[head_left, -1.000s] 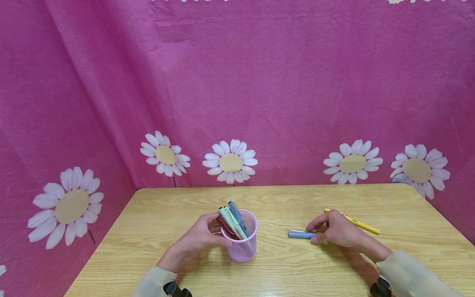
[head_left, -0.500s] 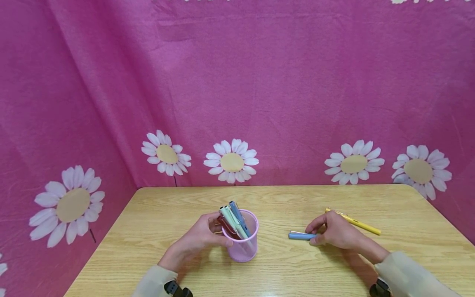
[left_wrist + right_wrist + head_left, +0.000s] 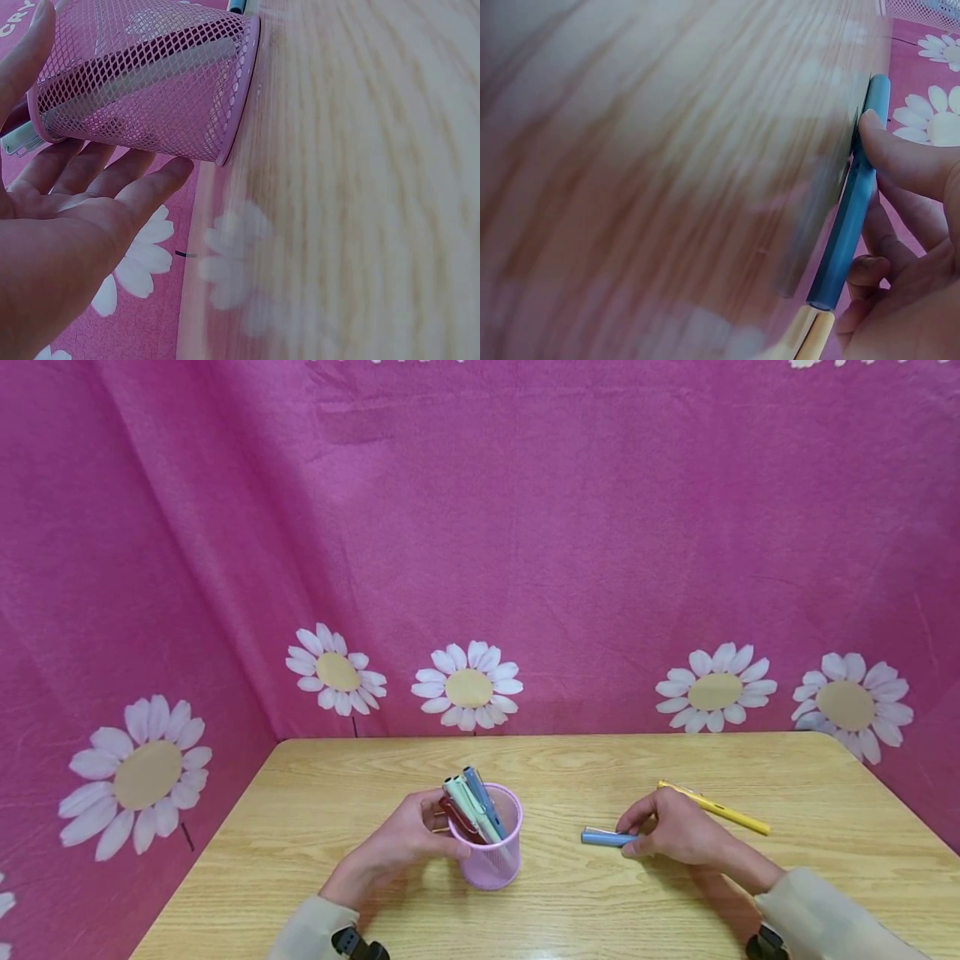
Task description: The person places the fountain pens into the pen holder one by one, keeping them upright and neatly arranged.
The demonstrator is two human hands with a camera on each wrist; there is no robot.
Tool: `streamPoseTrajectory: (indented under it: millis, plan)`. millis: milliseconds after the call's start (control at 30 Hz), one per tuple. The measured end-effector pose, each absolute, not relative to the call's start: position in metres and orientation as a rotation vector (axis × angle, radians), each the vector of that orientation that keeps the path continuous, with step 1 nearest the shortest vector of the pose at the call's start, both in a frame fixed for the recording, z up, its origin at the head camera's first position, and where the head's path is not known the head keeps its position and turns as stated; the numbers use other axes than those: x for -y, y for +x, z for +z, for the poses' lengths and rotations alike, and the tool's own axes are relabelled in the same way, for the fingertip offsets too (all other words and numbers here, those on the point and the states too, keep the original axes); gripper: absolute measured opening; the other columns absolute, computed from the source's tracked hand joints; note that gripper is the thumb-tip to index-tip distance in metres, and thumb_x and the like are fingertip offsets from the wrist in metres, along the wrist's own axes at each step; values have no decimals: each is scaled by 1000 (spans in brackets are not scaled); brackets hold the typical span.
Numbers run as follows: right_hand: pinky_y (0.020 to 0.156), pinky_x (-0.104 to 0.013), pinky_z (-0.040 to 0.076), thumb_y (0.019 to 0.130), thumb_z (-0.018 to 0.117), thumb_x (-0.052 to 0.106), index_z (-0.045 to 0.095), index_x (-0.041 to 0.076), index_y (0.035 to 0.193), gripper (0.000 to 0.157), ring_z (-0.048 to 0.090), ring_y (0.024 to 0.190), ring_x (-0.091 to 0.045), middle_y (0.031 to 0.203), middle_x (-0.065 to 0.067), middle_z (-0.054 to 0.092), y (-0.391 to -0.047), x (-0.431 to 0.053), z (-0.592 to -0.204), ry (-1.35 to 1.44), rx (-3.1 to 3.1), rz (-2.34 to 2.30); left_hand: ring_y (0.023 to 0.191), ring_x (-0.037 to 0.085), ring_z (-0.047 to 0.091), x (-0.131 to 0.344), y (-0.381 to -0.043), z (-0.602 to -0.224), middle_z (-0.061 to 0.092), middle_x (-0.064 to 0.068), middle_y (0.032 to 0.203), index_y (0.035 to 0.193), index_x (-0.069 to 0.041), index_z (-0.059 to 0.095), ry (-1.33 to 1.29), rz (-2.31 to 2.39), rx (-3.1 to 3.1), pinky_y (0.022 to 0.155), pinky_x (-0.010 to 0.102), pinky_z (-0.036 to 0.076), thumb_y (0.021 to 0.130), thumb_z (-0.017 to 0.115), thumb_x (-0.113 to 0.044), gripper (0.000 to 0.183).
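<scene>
A pink mesh pen cup [image 3: 491, 867] stands upright on the table, holding several pens: dark red, pale green and a blue-grey one [image 3: 480, 797]. My left hand [image 3: 411, 837] grips the cup from its left side, thumb at the near rim. In the left wrist view, the fingers [image 3: 142, 191] lie along the mesh wall. To the right, my right hand [image 3: 678, 831] pinches a blue pen [image 3: 602, 837] lying low at the tabletop. The right wrist view has the thumb [image 3: 907, 161] against this pen's side; whether the pen touches the wood is unclear.
Behind the right hand lies a yellow pen [image 3: 735, 815], slanted on the wooden table [image 3: 555, 910]. A magenta cloth with daisies [image 3: 585, 568] hangs at the table's back edge and left side.
My right hand and the blue pen have shifted very slightly left. The left hand and the pen cup have stayed in place.
</scene>
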State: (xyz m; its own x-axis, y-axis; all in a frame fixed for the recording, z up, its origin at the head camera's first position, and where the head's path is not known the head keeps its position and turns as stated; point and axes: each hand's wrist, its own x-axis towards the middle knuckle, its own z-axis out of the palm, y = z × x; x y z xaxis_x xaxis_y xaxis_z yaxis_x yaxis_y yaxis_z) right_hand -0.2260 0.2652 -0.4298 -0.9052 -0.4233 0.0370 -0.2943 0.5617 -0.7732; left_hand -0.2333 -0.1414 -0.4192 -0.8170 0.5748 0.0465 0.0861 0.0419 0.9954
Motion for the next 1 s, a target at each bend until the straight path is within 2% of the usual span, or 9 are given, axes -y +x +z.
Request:
streamPoseTrajectory:
  millis: [400,600,767,1000]
  plan:
    - [62,-24,52,80,91,7,82,4,97,20,62,82,-15,92,-2,76,-222,-262,-423,-587,-2648,-1284,119,32,66,141,-232,-419,68,18,129,144,9,54,670,1856,-1938,105,38,53,84,86,-1,69]
    - [68,-23,49,81,91,9,83,7,97,18,58,89,-16,94,1,77,-222,-261,-420,-587,-2711,-1240,115,27,67,141,-232,-420,69,17,126,143,12,52,686,1868,-1925,102,37,55,83,87,-1,71]
    - [66,-23,44,81,91,11,83,8,96,17,56,86,-15,91,3,77,-218,-258,-416,-594,-2723,-1257,112,24,68,142,-233,-422,70,16,124,142,15,51,692,1873,-1916,99,35,56,82,88,-1,72]
    - [63,-23,42,81,91,15,83,11,94,16,55,80,-13,88,6,76,-213,-256,-412,-598,-2751,-1272,118,29,66,141,-233,-420,68,17,128,145,11,53,669,1860,-1934,103,36,54,83,87,-2,72]
